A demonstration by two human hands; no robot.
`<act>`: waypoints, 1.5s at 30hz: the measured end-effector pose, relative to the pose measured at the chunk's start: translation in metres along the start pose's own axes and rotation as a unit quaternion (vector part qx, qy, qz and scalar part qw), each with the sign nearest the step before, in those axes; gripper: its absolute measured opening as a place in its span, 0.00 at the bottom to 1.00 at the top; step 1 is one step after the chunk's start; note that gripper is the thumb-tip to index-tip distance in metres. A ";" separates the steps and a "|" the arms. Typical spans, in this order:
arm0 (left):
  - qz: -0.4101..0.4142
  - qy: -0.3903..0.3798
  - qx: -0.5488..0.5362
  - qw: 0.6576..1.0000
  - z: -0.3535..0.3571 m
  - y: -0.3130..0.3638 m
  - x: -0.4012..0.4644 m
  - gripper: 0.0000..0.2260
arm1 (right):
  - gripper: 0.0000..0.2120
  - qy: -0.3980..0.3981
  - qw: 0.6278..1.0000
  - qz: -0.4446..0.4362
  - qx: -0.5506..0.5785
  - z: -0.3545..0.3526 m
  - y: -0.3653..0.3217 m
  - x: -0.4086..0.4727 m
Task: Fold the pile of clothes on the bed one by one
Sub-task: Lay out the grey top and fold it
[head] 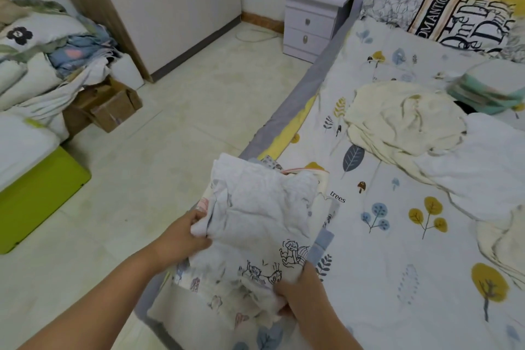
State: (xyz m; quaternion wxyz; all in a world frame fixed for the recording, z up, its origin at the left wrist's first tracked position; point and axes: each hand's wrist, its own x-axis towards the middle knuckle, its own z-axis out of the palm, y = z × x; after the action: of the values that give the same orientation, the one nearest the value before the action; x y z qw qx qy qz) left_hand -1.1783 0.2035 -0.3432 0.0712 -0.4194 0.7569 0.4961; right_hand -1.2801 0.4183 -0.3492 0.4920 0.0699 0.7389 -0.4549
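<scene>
Head view shows our two hands at 6 o'clock, holding a white garment (255, 216) above the near corner of the bed (397, 236). Our left hand (181, 233) pinches its left edge, thumb on top and fingers curled under. Our right hand (301, 287) grips the lower hem, beside a black line drawing of cartoon animals. The garment looks already partly folded, and it hangs over a small stack (216, 293) of other printed pieces at the bed corner.

We judge that the main risk is the position. The stack sits very close to the bed edge, so a careless put-down may push it to the floor (170, 122). Also the cloth is soft and limp; if one hand lets go early, the fold can open again. The layers are thin and may slide on each other.

The garment seems a light cotton knit, wrinkled, without stiff parts. At 2 o'clock lies a cream pile (397, 119), crumpled and thicker, not yet folded, and a white piece (483, 167) beside it, touching. Further at 2 o'clock is a neat folded stack in green and white (491, 88). The sheet is smooth, with printed trees and leaves.
</scene>
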 end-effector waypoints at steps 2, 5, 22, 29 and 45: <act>-0.024 0.024 -0.106 0.994 -0.010 -0.006 -0.006 0.12 | 0.18 -0.044 0.995 0.033 0.086 0.001 0.000 -0.006; -0.095 -0.017 0.034 0.995 -0.024 -0.022 -0.016 0.13 | 0.24 -0.087 0.991 0.054 -0.088 0.004 0.010 -0.011; 0.073 0.223 0.154 0.960 0.044 0.028 0.084 0.06 | 0.10 0.240 0.937 -0.202 -0.152 -0.009 -0.068 0.098; 0.086 0.328 0.142 0.930 0.058 0.032 0.092 0.02 | 0.19 0.317 0.913 -0.218 -0.134 -0.019 -0.066 0.109; 0.146 0.116 0.477 0.859 0.060 0.029 0.107 0.26 | 0.28 0.142 0.748 -0.341 -0.551 -0.008 -0.052 0.108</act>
State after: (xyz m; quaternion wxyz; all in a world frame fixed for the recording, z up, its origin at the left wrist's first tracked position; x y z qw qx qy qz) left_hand -1.2860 0.1960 -0.4090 0.1008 -0.2738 0.9561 0.0267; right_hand -1.3681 0.3573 -0.4023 0.1470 -0.4059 0.8974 -0.0910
